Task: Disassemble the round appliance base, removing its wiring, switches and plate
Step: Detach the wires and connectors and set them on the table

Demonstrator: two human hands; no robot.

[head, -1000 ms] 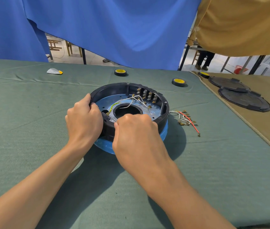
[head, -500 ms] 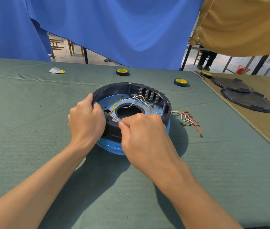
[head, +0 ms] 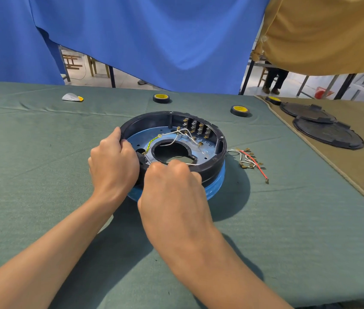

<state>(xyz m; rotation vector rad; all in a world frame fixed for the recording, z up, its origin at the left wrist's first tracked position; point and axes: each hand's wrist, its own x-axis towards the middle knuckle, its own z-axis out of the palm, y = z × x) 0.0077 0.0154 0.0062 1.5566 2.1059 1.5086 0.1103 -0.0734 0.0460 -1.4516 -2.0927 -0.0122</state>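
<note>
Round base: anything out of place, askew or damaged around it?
Nothing looks damaged. A loose wire bundle lies on the cloth right of the round base, apart from it. Inside the base, white wires and a yellow-green wire are not yet removed.

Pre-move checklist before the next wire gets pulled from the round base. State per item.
1. Base steadied: ok. The left hand grips the rim of the round base.
2. Hold on a wire: cannot tell. The right hand is curled at the near rim and hides its fingertips.
3. Green-yellow wire out: not ok. It lies across the blue plate.
4. White wires out: not ok. They are inside the base, by the switch row.
5. Removed wiring out of the way: ok. The loose wires lie on the cloth, right of the base and apart from it.
</note>
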